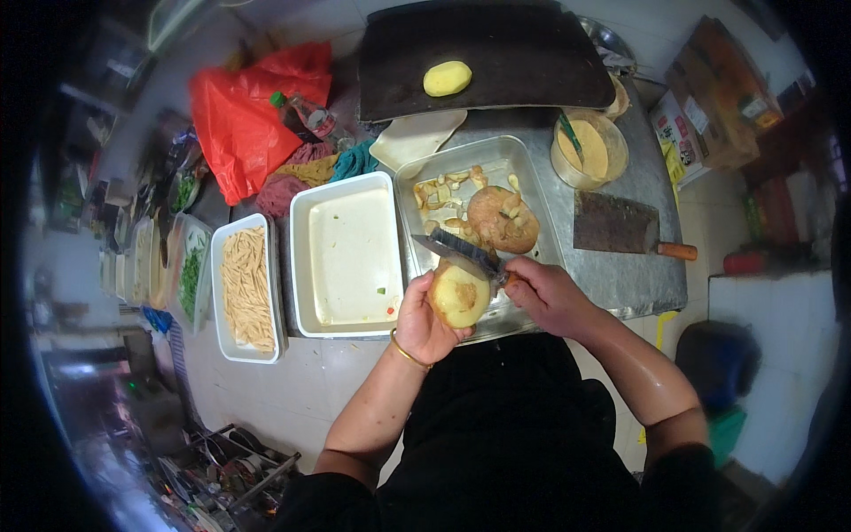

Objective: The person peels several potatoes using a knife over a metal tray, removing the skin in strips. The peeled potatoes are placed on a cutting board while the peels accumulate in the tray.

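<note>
My left hand (425,326) holds a partly peeled potato (459,299), yellow flesh showing with a brownish patch of skin on it. In my right hand (548,299) is the handle of a peeling knife (459,253), its dark blade lying across the potato's upper side. Beneath and beyond them, a clear plastic tray (479,151) contains an unpeeled potato (503,218) and scattered peelings (439,194). Some peel lies on top of that potato. A peeled yellow potato (447,78) rests on a dark cutting board (505,40) at the back.
Left of the clear tray stand a white tray (349,253) with a few scraps and a tray of pale strips (247,286). A cleaver (618,223) and a tub of tan powder (592,149) sit right. Behind are cloths (299,179), bottles (312,120) and a red plastic bag (246,126).
</note>
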The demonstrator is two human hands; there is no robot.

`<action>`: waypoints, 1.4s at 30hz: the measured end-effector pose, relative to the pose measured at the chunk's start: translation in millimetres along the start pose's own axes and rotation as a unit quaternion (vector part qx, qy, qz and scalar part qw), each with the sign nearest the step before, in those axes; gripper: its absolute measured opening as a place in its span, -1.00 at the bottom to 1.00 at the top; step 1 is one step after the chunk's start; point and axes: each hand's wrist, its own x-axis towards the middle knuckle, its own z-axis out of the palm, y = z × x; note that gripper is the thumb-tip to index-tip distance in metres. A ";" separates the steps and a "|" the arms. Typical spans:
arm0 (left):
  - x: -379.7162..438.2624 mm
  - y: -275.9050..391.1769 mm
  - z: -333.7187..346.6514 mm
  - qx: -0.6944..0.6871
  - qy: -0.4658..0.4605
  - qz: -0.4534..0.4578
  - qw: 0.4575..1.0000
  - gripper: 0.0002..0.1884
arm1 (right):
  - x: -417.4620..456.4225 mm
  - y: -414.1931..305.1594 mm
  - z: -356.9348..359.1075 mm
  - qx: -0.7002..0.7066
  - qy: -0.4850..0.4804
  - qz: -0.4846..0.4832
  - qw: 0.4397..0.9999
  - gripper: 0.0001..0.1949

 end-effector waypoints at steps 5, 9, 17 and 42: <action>4.2 -10.2 18.1 0.022 0.106 0.050 0.993 -0.44 | 5.5 4.6 15.0 -0.019 0.053 0.016 0.998 -0.75; 3.1 -15.9 29.5 0.021 0.178 0.076 0.981 -0.42 | 6.5 16.0 27.1 0.042 0.045 0.003 0.998 -0.76; -10.0 8.5 23.6 0.095 0.087 -0.083 0.988 -0.42 | 1.0 -1.4 5.9 -0.098 -0.057 -0.076 0.991 -0.76; 68.3 35.6 6.0 0.028 0.038 0.151 0.987 -0.60 | -2.0 2.7 16.6 0.315 0.043 0.169 0.933 -0.59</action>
